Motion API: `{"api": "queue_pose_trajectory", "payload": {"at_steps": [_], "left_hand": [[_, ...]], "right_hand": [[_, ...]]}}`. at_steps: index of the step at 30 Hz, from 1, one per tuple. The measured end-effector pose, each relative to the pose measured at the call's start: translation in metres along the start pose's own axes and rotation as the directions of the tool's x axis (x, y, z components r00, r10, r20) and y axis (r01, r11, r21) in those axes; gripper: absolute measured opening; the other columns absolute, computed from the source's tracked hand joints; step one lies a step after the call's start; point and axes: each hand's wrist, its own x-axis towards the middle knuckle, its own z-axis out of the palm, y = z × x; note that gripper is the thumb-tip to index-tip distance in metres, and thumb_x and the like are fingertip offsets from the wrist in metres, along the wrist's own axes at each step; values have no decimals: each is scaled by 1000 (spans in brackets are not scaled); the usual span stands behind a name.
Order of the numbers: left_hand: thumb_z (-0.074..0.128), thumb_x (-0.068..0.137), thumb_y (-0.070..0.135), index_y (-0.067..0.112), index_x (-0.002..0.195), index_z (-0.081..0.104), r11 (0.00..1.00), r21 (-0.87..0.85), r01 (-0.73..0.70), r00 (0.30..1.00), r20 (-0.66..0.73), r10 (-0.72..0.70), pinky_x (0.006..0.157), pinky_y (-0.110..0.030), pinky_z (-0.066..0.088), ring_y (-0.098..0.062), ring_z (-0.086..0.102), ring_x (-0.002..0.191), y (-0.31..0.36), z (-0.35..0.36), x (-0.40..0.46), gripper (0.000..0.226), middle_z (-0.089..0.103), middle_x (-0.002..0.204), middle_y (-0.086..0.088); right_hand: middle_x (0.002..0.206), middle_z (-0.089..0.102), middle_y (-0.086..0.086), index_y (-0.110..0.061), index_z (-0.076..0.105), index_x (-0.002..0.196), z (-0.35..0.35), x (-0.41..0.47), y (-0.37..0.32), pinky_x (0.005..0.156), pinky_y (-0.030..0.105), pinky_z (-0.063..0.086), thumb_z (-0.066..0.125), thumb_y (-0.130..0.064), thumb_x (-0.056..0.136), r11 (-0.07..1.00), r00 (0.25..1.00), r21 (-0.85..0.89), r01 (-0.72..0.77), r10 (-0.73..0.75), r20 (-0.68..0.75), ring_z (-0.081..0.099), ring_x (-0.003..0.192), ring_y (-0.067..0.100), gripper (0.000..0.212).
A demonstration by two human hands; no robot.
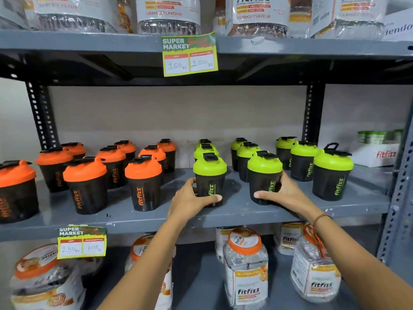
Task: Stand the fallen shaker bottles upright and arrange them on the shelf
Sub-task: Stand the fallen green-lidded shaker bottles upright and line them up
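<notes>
Now we are gripping two green-lid shakers on the shelf (245, 211) front edge; left hand (190, 198) wrapping one shaker (210, 177), right hand (283, 193) wrapping the next (264, 175); we are aiming, we judge, to slide them level with the rows behind, upright, logos forward.

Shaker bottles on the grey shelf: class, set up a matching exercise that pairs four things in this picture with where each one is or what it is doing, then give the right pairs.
Column one:
1. Orange-lidded shakers
2. Left hand
3. Right hand
4. Upper price tag

Column two:
A. Holds the front green-lidded shaker of the middle green row
B. Hangs from the shelf edge above
C. Stand upright on the shelf's left part
D. Holds the front green-lidded shaker nearest the orange ones

Pairs: 1-C, 2-D, 3-A, 4-B
</notes>
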Motion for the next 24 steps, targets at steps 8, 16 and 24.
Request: {"api": "queue_pose_trajectory", "payload": {"at_steps": [8, 16, 24], "left_hand": [[78, 41, 75, 39, 119, 47, 1000, -10, -9, 1000, 28, 9, 93, -40, 51, -10, 63, 105, -1, -1, -2, 91, 65, 116, 15], [74, 75, 48, 36, 106, 47, 818, 55, -573, 673, -538, 507, 77, -15, 44, -1, 52, 91, 32, 44, -60, 43, 44, 98, 21], [74, 67, 59, 23, 149, 13, 941, 90, -325, 940, -78, 332, 102, -40, 42, -24, 40, 135, 77, 115, -51, 108, 33, 152, 0]], "right_hand": [[134, 59, -7, -29, 39, 141, -1, 3, 5, 100, 34, 47, 82, -77, 42, 999, 1000, -29, -18, 18, -2, 57, 119, 15, 118], [105, 56, -16, -32, 54, 113, -20, -25, 9, 77, 24, 51, 72, -69, 72, 959, 781, -131, 250, -280, -559, 57, 98, 7, 58], [139, 47, 13, -11, 39, 138, -92, -36, 51, 107, 49, 38, 71, -67, 69, 959, 653, -215, -183, -45, -756, 43, 130, 33, 95]]}}
